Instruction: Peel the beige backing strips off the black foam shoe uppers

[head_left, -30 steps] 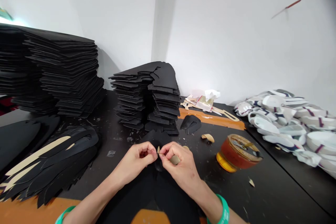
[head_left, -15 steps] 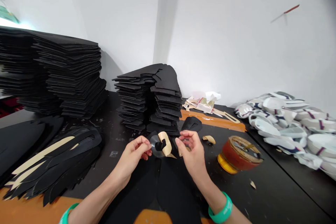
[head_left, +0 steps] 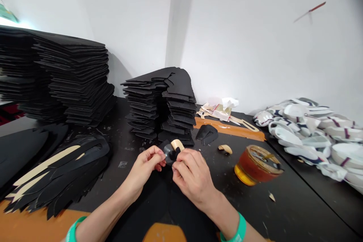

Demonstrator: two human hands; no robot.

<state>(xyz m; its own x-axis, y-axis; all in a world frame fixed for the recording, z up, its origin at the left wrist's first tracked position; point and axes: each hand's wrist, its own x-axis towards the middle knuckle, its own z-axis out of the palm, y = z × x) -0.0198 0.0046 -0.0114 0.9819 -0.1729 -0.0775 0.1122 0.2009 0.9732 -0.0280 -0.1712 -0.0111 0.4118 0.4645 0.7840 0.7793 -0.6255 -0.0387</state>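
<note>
Between my two hands is a small black curved piece with a glossy face. A cream backing paper curls up from its far right side. My left hand is closed, thumb and forefinger pinching the left edge of the piece. My right hand is closed at its near right side, with fingertips bent inward. Exactly what those fingertips pinch is partly hidden. Flat black panels lie beneath, close to my body.
Stacked black sheets stand behind my hands, and taller stacks at left. Loose black strips lie left. On the right are an amber glue pot, a cream curl and heaped white pieces.
My right hand has moved left and in, from apart beside the black piece to its edge, and its fingers have closed. The left hand keeps its pinch.
</note>
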